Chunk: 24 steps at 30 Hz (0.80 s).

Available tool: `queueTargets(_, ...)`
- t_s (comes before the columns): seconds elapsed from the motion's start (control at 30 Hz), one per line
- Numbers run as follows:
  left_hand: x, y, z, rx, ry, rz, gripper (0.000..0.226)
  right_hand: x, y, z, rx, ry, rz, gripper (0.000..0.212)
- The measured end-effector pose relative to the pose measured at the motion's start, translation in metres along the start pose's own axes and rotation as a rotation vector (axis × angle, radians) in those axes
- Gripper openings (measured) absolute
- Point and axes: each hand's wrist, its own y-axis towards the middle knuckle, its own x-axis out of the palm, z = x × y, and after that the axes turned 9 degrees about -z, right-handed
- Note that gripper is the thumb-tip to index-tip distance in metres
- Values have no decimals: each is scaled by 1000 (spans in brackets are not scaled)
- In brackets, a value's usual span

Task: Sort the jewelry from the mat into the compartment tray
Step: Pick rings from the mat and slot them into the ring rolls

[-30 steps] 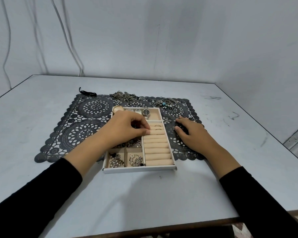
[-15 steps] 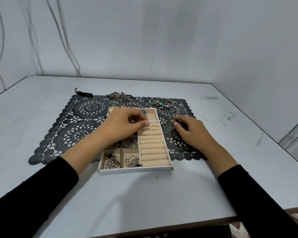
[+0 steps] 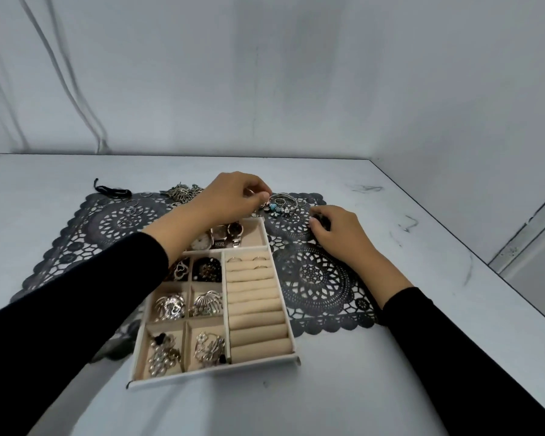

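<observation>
Already most tray (image 3: 214,371) boxes hold jewelry; bangles (image 3: 283,201) and chains (image 3: 183,191) wait on the mat (image 3: 315,278) at upper middle, where the left hand (image 3: 233,196) pinches a small piece (image 3: 252,192); the right hand (image 3: 337,232) curls, its hold unclear

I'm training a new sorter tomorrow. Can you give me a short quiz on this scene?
1. Beyond the tray, what does the left hand pinch at? A) a coin B) the bracelets C) a button
2. True or false: the right hand rests on the mat.
3. Fill in: the watches lie in the tray's ___ compartment (nearest or farthest from the person).
Key: 1 B; 2 true; 3 farthest.
</observation>
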Motion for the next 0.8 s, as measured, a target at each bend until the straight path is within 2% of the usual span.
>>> queueTargets(0.13,4,32,-9,-37,52,-64,19,1,23,6,8,0,5,36)
queueTargets(0.47,12,86,-25,0,97,-201,14,7,65,21,4,49,29,25)
queueTargets(0.8,20,113,-39,42,79,-137,16,7,72,25,16,126,63,17)
